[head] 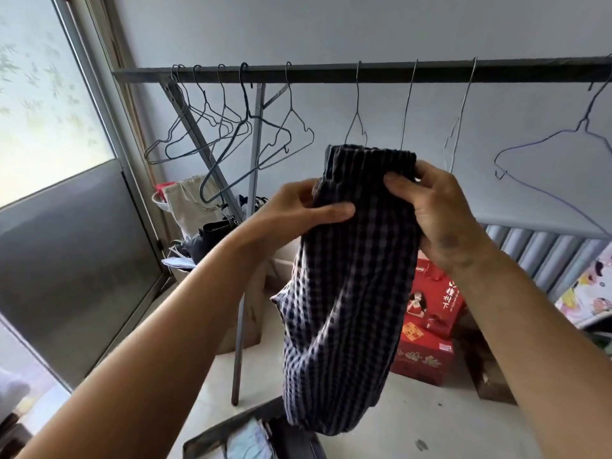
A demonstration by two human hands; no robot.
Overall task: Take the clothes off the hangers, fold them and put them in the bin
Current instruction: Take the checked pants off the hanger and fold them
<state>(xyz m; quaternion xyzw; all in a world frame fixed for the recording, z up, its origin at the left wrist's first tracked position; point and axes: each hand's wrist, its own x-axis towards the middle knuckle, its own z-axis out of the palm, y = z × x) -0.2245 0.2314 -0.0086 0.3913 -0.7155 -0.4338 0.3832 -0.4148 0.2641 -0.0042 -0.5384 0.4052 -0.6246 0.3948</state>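
Observation:
A dark checked garment (347, 293) with an elastic waistband hangs folded lengthwise in front of me, off any hanger. My left hand (291, 213) grips its left edge just below the waistband, thumb across the front. My right hand (437, 207) pinches the right side of the waistband, fingers curled over the cloth. Behind it a dark rail (331, 74) carries several bare wire hangers (231, 134). The dark bin (251, 435) sits at the bottom edge, below the garment, with folded cloth inside.
Red printed boxes (427, 332) stand on the pale floor behind the garment. A cardboard box and bags are piled by the rack's leg (241, 326) at the left. A sliding window door (66, 253) fills the left side. A ribbed grey panel (546, 253) runs along the right.

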